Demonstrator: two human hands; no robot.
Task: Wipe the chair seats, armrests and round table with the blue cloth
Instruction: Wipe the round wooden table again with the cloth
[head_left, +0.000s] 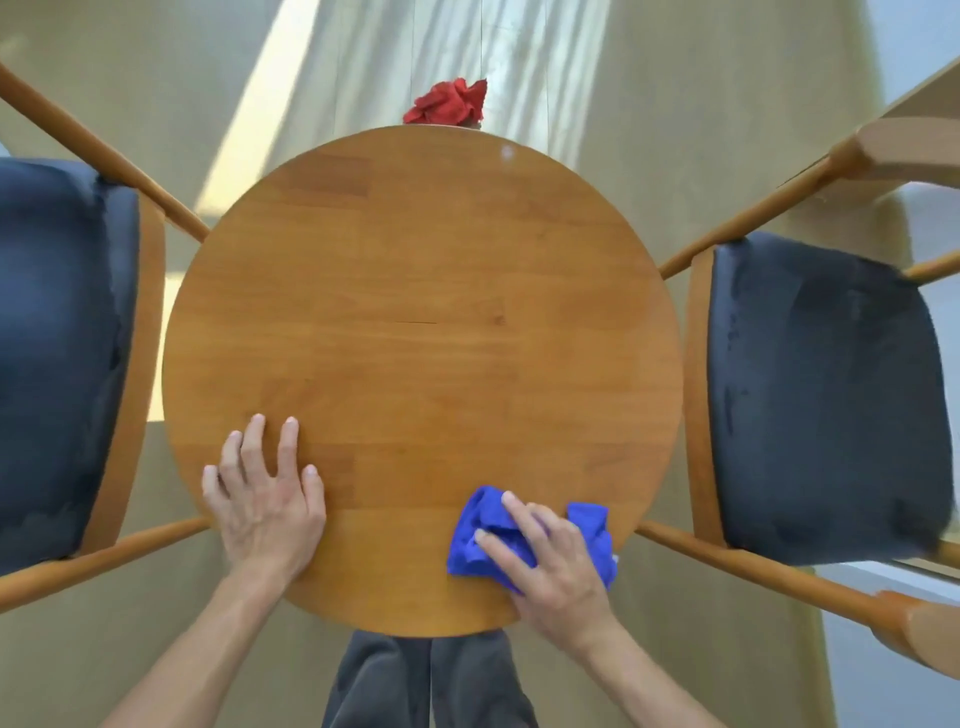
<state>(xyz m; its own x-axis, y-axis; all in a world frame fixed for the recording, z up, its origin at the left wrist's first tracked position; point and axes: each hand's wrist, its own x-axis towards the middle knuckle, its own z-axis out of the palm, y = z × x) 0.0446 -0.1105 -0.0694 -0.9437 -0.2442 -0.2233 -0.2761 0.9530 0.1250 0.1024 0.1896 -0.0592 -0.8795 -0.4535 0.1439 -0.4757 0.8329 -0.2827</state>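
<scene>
Right hand (550, 564) presses the crumpled blue cloth (480, 540) with straight fingers on the round wooden counter (421, 312), left hand (265, 509) flat beside it.

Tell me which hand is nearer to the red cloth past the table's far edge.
Left. The left hand lies flat on the table, fingers reaching toward the red cloth; the right hand presses the blue cloth nearer the person.
</scene>
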